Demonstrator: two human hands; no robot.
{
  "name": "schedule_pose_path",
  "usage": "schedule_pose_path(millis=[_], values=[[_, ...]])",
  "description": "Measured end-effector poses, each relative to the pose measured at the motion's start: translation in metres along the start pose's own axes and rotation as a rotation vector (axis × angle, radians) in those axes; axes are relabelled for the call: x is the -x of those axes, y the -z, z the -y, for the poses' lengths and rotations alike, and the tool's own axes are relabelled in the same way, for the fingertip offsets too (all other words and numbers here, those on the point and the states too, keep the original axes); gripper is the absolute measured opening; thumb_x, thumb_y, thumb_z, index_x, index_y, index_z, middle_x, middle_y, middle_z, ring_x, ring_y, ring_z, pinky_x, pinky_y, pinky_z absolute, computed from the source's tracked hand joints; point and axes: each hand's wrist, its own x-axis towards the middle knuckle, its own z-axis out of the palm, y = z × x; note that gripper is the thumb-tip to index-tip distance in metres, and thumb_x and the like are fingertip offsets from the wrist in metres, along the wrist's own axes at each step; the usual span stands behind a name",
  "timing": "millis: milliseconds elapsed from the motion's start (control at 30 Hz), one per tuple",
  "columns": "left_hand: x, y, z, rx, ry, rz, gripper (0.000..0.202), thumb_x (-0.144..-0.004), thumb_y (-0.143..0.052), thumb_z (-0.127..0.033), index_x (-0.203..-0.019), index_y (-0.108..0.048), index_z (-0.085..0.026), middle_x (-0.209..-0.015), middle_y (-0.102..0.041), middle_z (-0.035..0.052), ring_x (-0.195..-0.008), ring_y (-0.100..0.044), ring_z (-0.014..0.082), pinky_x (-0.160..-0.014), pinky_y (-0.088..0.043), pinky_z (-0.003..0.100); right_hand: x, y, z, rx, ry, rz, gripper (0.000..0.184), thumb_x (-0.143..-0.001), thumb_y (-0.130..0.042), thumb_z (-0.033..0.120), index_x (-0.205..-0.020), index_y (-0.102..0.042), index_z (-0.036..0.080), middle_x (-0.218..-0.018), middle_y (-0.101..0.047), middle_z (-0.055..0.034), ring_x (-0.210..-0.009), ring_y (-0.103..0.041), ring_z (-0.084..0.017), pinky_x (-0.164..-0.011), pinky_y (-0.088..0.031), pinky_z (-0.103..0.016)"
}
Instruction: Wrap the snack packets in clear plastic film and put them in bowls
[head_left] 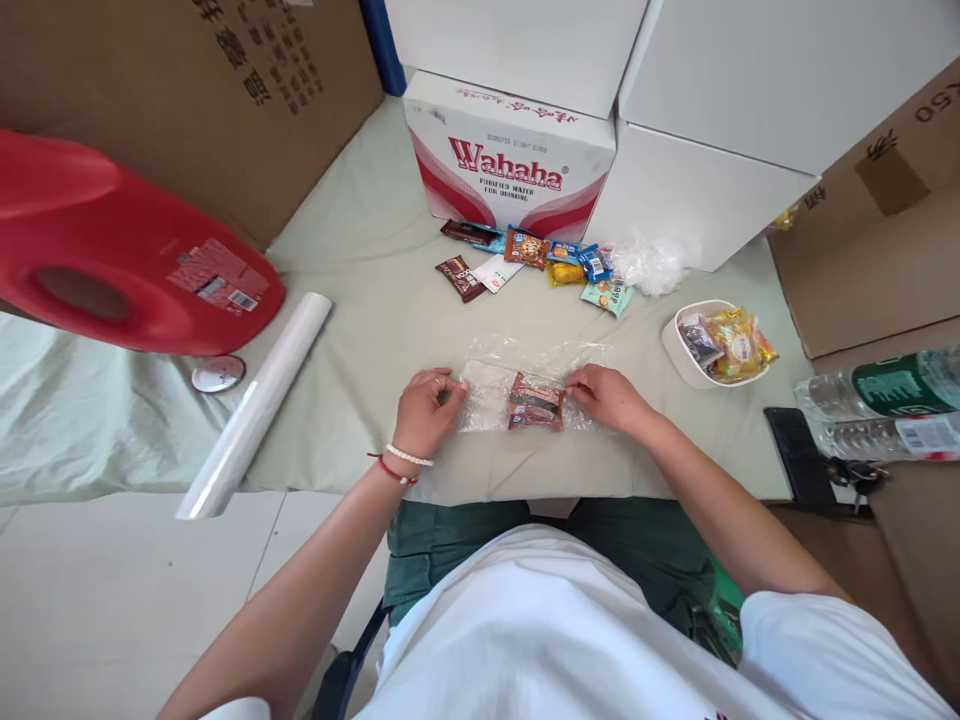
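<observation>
A clear plastic bag (491,385) lies flat on the pale green cloth (360,300) in front of me. Brown snack packets (536,402) sit inside it near its right end. My left hand (426,410) pinches the bag's left edge, fingers closed on the film. My right hand (607,396) grips the bag's right edge beside the packets. A bead bracelet and a red string circle my left wrist.
Loose snack packets (536,258) lie further back before a Wahaha carton (510,160). A white bowl (679,352) of sweets stands at right, with water bottles (885,395) and a phone (795,455). A roll of film (259,400) and a red jug (112,250) lie left.
</observation>
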Motion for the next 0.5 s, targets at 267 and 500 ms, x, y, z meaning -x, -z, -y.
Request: schedule_pose_path(millis=[267,500], values=[[-0.003,0.001,-0.004,-0.009,0.045,-0.172,0.024,-0.09,-0.056,-0.043,-0.087,-0.068,-0.023,-0.103,-0.074,0.0104,-0.113,-0.065,0.029,-0.106,-0.048,0.047,-0.02,-0.007,0.034,-0.028,0.209,-0.075,0.023,-0.102,-0.059,0.033,-0.109,-0.077,0.02,-0.102,-0.072,-0.0084,-0.096,-0.059,-0.023,-0.093,-0.043,-0.036],[0.048,0.019,-0.058,-0.274,-0.42,-0.555,0.02,-0.093,-0.06,-0.02,-0.11,-0.071,-0.023,-0.106,-0.075,0.0089,-0.107,-0.065,0.0267,-0.099,-0.042,0.045,-0.03,-0.022,0.037,-0.086,0.142,-0.019,0.017,-0.099,-0.063,0.026,-0.096,-0.079,0.02,-0.093,-0.073,-0.0056,-0.09,-0.062,-0.019,-0.087,-0.041,-0.031]])
